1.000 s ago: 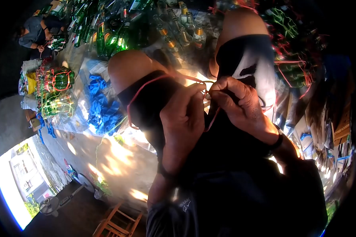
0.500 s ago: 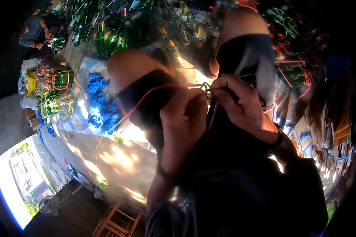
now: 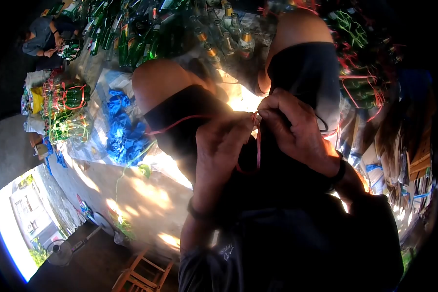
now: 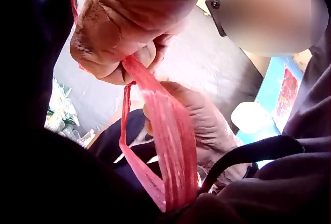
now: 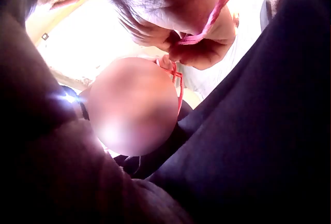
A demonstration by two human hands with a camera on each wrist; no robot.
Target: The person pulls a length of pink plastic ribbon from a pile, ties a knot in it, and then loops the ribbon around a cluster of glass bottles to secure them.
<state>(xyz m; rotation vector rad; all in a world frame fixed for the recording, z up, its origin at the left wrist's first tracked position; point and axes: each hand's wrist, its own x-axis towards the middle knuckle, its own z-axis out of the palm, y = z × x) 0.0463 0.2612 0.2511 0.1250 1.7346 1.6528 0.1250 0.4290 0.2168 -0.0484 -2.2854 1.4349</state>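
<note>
In the head view both hands meet above my lap, between my bare knees. My left hand (image 3: 224,143) and right hand (image 3: 294,124) each pinch a thin red plastic string (image 3: 173,125) at a small knot. One end runs left across my dark shorts, and a short loop hangs below the hands. In the left wrist view the left hand's fingertips (image 4: 129,42) pinch the flat red string (image 4: 165,146), with the right hand (image 4: 201,125) behind. The right wrist view shows the right hand's fingers (image 5: 170,17) curled round the string (image 5: 220,6).
Many green and clear glass bottles (image 3: 141,39) stand ahead of my knees. Tied bottle bundles (image 3: 65,100) and a heap of blue string (image 3: 124,131) lie to the left, more bundles (image 3: 360,87) to the right. Another person (image 3: 44,39) crouches far left. A fan (image 3: 63,250) and wooden stool (image 3: 141,272) stand nearby.
The slack red loop over my left thigh has been drawn up taut. The open knot between the hands has closed small, and a short loop now hangs under them.
</note>
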